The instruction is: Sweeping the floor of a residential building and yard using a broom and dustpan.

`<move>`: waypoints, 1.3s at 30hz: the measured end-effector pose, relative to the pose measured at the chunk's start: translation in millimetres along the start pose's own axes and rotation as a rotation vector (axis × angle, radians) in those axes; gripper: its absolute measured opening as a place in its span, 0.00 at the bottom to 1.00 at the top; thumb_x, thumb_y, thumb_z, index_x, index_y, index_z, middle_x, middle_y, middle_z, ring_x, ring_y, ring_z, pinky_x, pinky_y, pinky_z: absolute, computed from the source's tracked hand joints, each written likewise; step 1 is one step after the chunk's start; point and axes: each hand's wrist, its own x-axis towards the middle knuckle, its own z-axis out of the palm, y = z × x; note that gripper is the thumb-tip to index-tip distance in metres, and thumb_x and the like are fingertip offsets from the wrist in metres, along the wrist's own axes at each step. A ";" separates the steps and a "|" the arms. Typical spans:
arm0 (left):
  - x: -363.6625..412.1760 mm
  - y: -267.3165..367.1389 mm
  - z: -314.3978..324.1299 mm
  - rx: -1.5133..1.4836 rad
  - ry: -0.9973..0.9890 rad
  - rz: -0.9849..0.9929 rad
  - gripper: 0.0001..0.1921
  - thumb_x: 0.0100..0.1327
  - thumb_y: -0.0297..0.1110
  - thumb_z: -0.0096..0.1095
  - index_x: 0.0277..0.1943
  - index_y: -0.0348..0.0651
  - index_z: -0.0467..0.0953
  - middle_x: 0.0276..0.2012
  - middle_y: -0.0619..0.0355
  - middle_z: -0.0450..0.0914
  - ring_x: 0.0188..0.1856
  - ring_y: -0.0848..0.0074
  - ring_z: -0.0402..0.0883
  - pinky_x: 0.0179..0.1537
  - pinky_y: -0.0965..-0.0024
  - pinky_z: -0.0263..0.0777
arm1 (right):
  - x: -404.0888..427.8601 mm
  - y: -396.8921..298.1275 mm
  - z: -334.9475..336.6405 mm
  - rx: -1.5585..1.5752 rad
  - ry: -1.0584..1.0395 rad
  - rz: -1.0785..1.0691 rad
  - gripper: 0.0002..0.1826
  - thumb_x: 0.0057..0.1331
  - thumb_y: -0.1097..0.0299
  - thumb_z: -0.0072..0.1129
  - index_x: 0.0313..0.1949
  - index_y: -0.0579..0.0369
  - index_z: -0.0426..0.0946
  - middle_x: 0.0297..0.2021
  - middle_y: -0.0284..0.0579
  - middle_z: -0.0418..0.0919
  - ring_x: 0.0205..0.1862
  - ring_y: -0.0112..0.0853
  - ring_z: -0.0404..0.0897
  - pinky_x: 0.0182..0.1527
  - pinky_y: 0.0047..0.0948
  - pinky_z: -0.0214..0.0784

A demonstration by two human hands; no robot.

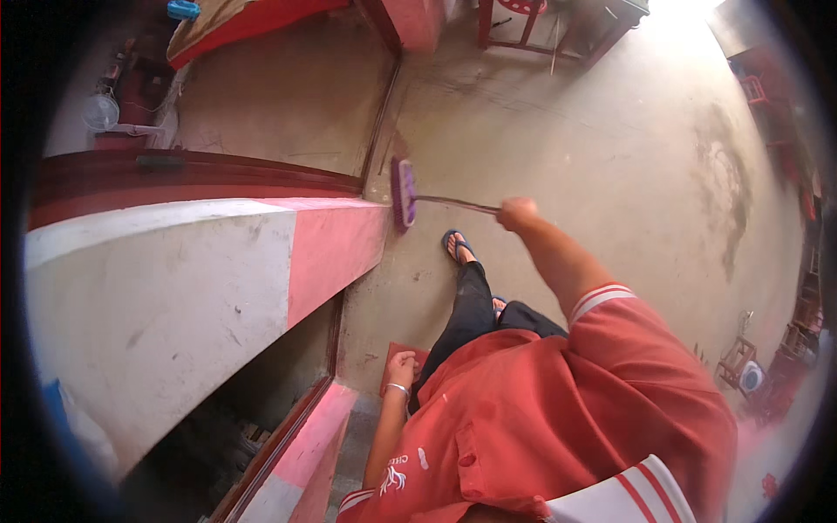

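Observation:
My right hand [518,214] is closed around the thin dark handle of a broom [451,201], with my arm stretched out ahead of me. The purple broom head [403,194] is at floor level, by the corner of the pink and white wall [337,252]. Low at my side is my left hand [403,369], its fingers curled and a pale bracelet on the wrist. A flat red thing [391,367] shows behind that hand. Whether the hand grips it or is only in front of it, I cannot tell.
My sandalled foot [460,246] is on the concrete floor [588,170] near the broom. Dark stains mark the floor at right. A table [575,49] with a red plastic stool stands ahead. Doorways open on the left, one with a dark red sill [196,171]. A fan [751,377] stands at right.

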 end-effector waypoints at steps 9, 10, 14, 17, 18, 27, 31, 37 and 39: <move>67.7 69.8 -6.7 0.160 -0.030 -0.084 0.08 0.54 0.25 0.45 0.36 0.38 0.71 0.20 0.58 0.73 0.18 0.79 0.71 0.21 0.77 0.66 | -121.0 144.2 -48.8 0.106 -0.143 0.329 0.26 0.57 0.49 0.40 0.32 0.63 0.74 0.35 0.57 0.74 0.39 0.45 0.73 0.43 0.40 0.65; 74.4 83.0 -3.1 0.151 -0.062 -0.060 0.09 0.52 0.23 0.44 0.36 0.38 0.71 0.18 0.59 0.72 0.17 0.80 0.69 0.19 0.77 0.65 | -128.2 147.2 -57.2 0.168 -0.166 0.372 0.26 0.57 0.49 0.39 0.32 0.64 0.74 0.35 0.57 0.74 0.39 0.45 0.73 0.43 0.40 0.64; 90.2 137.9 18.0 0.193 -0.186 -0.055 0.13 0.48 0.19 0.40 0.35 0.39 0.71 0.14 0.62 0.68 0.14 0.81 0.65 0.14 0.78 0.58 | -100.0 147.6 -73.7 0.297 -0.128 0.323 0.27 0.57 0.45 0.40 0.30 0.60 0.75 0.30 0.56 0.75 0.37 0.46 0.74 0.40 0.40 0.65; 91.9 169.0 45.9 0.223 -0.182 -0.008 0.12 0.49 0.19 0.40 0.34 0.38 0.71 0.13 0.63 0.67 0.12 0.82 0.63 0.12 0.78 0.55 | -14.8 122.4 -92.5 0.372 -0.155 0.237 0.26 0.56 0.44 0.41 0.32 0.57 0.75 0.31 0.52 0.75 0.37 0.45 0.74 0.39 0.40 0.65; 89.1 181.1 56.2 0.246 -0.146 0.022 0.12 0.49 0.19 0.39 0.34 0.38 0.71 0.13 0.63 0.67 0.13 0.82 0.64 0.13 0.79 0.56 | 21.0 112.7 -98.4 0.383 -0.091 0.208 0.26 0.56 0.44 0.41 0.34 0.54 0.75 0.33 0.51 0.76 0.37 0.44 0.74 0.39 0.39 0.66; 57.3 223.3 105.4 0.238 -0.113 -0.110 0.09 0.57 0.20 0.40 0.39 0.35 0.69 0.21 0.56 0.73 0.19 0.77 0.73 0.22 0.78 0.69 | 282.6 77.8 -188.2 0.439 -0.024 0.229 0.22 0.57 0.46 0.45 0.38 0.51 0.75 0.37 0.42 0.76 0.43 0.35 0.74 0.43 0.31 0.65; 73.2 240.0 129.4 0.327 -0.117 -0.121 0.09 0.57 0.22 0.41 0.39 0.36 0.69 0.22 0.56 0.74 0.20 0.78 0.73 0.21 0.78 0.69 | 262.8 170.4 -180.4 0.481 -0.006 0.333 0.23 0.56 0.45 0.46 0.38 0.51 0.74 0.39 0.44 0.75 0.43 0.35 0.73 0.43 0.32 0.65; 97.3 316.2 192.9 0.331 -0.248 -0.050 0.10 0.56 0.22 0.41 0.40 0.37 0.68 0.22 0.58 0.73 0.20 0.79 0.72 0.21 0.78 0.68 | 87.0 310.6 -89.1 0.618 -0.002 0.461 0.24 0.57 0.49 0.46 0.25 0.61 0.73 0.22 0.55 0.74 0.23 0.41 0.75 0.27 0.37 0.67; 101.4 341.8 213.4 0.352 -0.306 0.066 0.10 0.56 0.22 0.42 0.40 0.38 0.68 0.22 0.58 0.73 0.20 0.80 0.72 0.21 0.79 0.67 | 7.6 331.8 -76.5 0.997 -0.348 0.602 0.25 0.59 0.50 0.44 0.31 0.65 0.70 0.20 0.52 0.72 0.19 0.38 0.74 0.23 0.38 0.67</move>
